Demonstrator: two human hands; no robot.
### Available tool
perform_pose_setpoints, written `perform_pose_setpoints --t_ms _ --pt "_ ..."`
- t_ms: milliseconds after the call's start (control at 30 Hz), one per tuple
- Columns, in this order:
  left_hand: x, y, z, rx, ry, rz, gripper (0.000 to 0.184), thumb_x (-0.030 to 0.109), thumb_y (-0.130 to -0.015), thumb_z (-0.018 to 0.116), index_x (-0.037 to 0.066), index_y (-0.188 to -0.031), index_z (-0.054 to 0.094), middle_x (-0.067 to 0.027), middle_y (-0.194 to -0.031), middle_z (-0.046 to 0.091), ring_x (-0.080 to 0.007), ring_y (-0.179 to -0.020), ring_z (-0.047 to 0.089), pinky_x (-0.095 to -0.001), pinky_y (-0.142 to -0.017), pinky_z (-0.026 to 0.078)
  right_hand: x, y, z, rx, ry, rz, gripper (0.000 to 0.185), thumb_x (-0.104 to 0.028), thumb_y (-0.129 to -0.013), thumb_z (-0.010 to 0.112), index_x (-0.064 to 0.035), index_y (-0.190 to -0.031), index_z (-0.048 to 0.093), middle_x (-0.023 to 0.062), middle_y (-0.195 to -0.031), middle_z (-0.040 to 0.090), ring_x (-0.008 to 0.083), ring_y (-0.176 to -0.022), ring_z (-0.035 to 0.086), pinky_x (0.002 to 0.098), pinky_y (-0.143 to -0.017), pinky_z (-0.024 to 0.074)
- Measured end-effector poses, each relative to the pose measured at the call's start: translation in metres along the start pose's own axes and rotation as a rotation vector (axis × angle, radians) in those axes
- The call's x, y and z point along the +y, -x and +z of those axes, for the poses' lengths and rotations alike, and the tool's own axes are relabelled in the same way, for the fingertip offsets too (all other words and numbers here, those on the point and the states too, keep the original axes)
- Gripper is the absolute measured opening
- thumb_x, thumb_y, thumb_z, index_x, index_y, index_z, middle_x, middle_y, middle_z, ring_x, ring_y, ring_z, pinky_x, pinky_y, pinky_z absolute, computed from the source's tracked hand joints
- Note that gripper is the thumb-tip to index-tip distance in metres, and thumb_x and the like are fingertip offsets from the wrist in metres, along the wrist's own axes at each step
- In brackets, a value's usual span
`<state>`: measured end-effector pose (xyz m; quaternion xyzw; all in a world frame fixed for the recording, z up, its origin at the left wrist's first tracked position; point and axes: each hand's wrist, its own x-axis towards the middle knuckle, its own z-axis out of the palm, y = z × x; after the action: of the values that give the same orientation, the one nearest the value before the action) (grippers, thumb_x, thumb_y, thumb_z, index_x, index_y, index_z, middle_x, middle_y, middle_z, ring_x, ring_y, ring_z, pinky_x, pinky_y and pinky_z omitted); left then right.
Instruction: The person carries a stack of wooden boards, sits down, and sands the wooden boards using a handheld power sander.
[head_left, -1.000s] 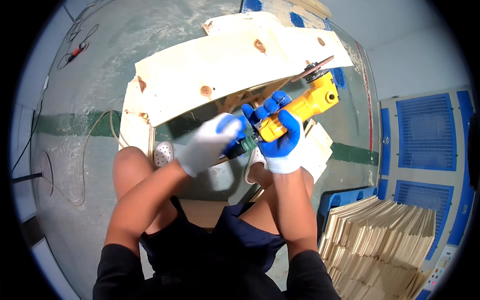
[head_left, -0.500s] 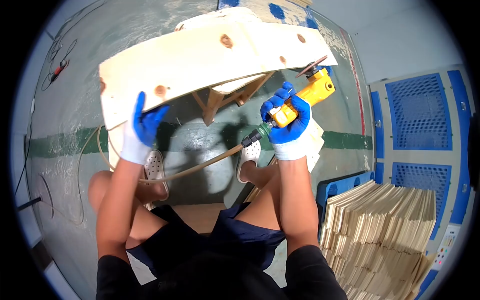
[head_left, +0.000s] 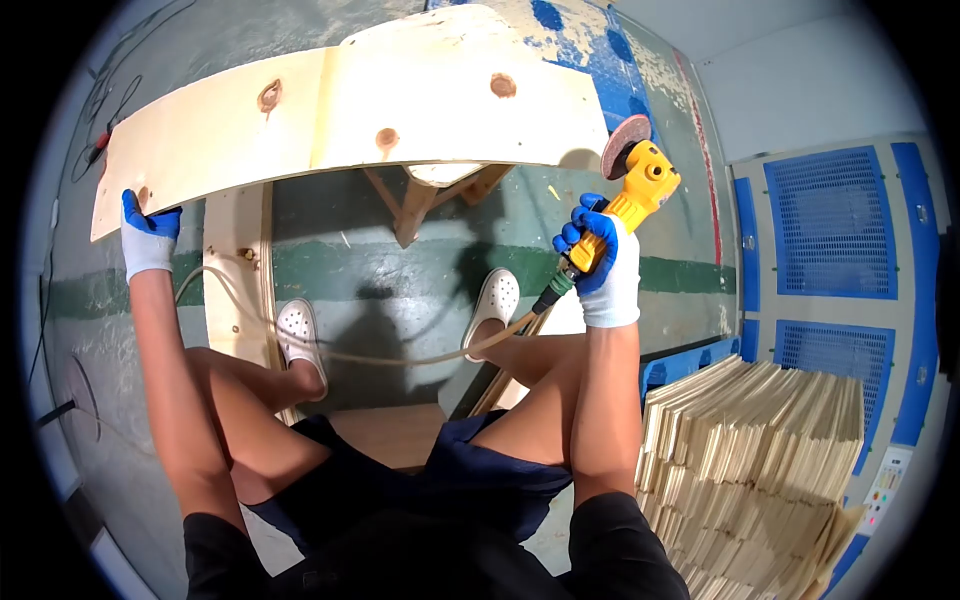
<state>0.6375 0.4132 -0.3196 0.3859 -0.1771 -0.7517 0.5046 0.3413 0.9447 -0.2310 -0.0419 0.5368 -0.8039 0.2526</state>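
Note:
A long, slightly curved wooden board point(head_left: 430, 110) with dark knots lies across a wooden stand point(head_left: 415, 210). At its left end my left hand point(head_left: 150, 232), in a blue and white glove, grips the near edge. My right hand point(head_left: 605, 255), gloved alike, is wrapped round a yellow power sander point(head_left: 637, 190). The sander's round reddish disc point(head_left: 625, 146) is beside the board's right end; whether they touch I cannot tell. From the tool's green and black connector a tan hose point(head_left: 400, 358) runs left across my legs.
Stacked thin wooden pieces point(head_left: 750, 450) stand at the lower right, near blue-framed vented panels point(head_left: 835, 225). Another plank point(head_left: 235, 290) lies by my left foot. A red tool with a cable point(head_left: 100, 145) is on the floor at far left.
The board has shifted left across the stand. My left hand has let go of the hose connector and taken the board's left end. The sander has moved slightly right, its disc turned more toward view.

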Motion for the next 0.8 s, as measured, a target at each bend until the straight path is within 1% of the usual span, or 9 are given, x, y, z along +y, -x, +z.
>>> perform_pose_setpoints --t_ms 67,267,367,400,467,500,600,667,800 --pt "0.006 -0.017 -0.007 0.009 -0.001 -0.009 0.056 0.043 -0.107 0.048 0.005 -0.148 0.05 -0.0175 -0.152 0.053 -0.0371 -0.14 0.049 -0.0547 -0.121 0.035 -0.005 -0.007 -0.008 0.115 0.016 0.045 0.034 -0.007 -0.086 0.063 -0.0016 -0.118 0.055 0.007 -0.086 0.057 0.0197 -0.069 0.056 0.0356 -0.065 0.0511" --pt "0.009 -0.026 -0.011 0.047 -0.08 0.038 0.054 0.044 -0.109 0.046 0.008 -0.149 0.048 -0.0156 -0.151 0.054 -0.0351 -0.139 0.052 -0.0548 -0.118 0.041 -0.011 -0.022 -0.05 0.215 0.087 0.073 0.023 -0.012 -0.088 0.067 -0.0015 -0.108 0.06 0.0072 -0.082 0.06 0.0196 -0.064 0.06 0.0352 -0.061 0.0545" --pt "0.005 -0.044 -0.026 0.034 -0.206 0.117 0.05 0.038 -0.108 0.05 0.009 -0.149 0.048 -0.0138 -0.148 0.056 -0.0323 -0.134 0.055 -0.0477 -0.114 0.046 -0.005 -0.019 -0.058 0.32 0.62 -0.081 0.021 -0.015 -0.089 0.07 0.0002 -0.1 0.063 0.0062 -0.076 0.061 0.0167 -0.06 0.062 0.0325 -0.057 0.0543" --pt "0.004 -0.066 -0.047 -0.03 -0.313 0.153 0.05 0.038 -0.108 0.051 0.009 -0.148 0.049 -0.0134 -0.147 0.056 -0.0313 -0.133 0.056 -0.0461 -0.113 0.047 -0.004 -0.017 -0.055 0.269 0.658 -0.071 0.022 -0.018 -0.091 0.07 -0.0002 -0.101 0.063 0.0059 -0.077 0.062 0.0158 -0.062 0.062 0.0324 -0.058 0.0544" --pt "0.007 -0.131 -0.103 -0.287 -0.856 0.457 0.049 0.037 -0.108 0.054 0.009 -0.147 0.051 -0.0126 -0.145 0.058 -0.0295 -0.131 0.058 -0.0429 -0.111 0.049 0.002 -0.015 -0.047 0.271 0.733 -0.031 0.019 -0.014 -0.091 0.069 0.0014 -0.101 0.064 0.006 -0.077 0.063 0.0158 -0.059 0.062 0.0312 -0.057 0.055" --pt "0.007 -0.15 -0.12 -0.352 -0.993 0.573 0.048 0.036 -0.107 0.055 0.009 -0.147 0.051 -0.0123 -0.144 0.059 -0.0286 -0.13 0.059 -0.0413 -0.11 0.05 0.003 -0.01 -0.037 0.283 0.78 -0.059 0.019 -0.015 -0.091 0.07 0.0007 -0.101 0.065 0.0055 -0.076 0.063 0.0154 -0.06 0.062 0.0307 -0.058 0.0545" --pt "0.011 -0.142 -0.106 -0.292 -0.623 0.309 0.049 0.036 -0.105 0.06 0.008 -0.145 0.054 -0.0111 -0.141 0.062 -0.0266 -0.127 0.061 -0.0397 -0.108 0.052 0.006 0.0 -0.028 0.175 0.804 -0.048 0.018 -0.014 -0.092 0.07 -0.0007 -0.1 0.063 0.0054 -0.078 0.063 0.0153 -0.062 0.061 0.0308 -0.056 0.0529" --pt "0.018 -0.134 -0.09 -0.253 -0.432 0.186 0.049 0.036 -0.104 0.063 0.007 -0.144 0.055 -0.0106 -0.139 0.063 -0.0256 -0.125 0.063 -0.039 -0.107 0.053 0.005 0.0 -0.026 0.191 0.832 -0.016 0.017 -0.014 -0.092 0.07 -0.001 -0.099 0.061 0.0056 -0.079 0.062 0.0153 -0.061 0.061 0.0311 -0.056 0.0525" --pt "0.017 -0.085 -0.055 -0.069 -0.16 0.031 0.05 0.036 -0.104 0.064 0.005 -0.142 0.057 -0.0111 -0.137 0.065 -0.0252 -0.123 0.064 -0.0373 -0.105 0.054 0.016 -0.011 -0.047 0.359 0.747 -0.096 0.016 -0.015 -0.092 0.07 -0.0009 -0.098 0.063 0.0046 -0.077 0.062 0.0149 -0.062 0.061 0.0319 -0.057 0.055"
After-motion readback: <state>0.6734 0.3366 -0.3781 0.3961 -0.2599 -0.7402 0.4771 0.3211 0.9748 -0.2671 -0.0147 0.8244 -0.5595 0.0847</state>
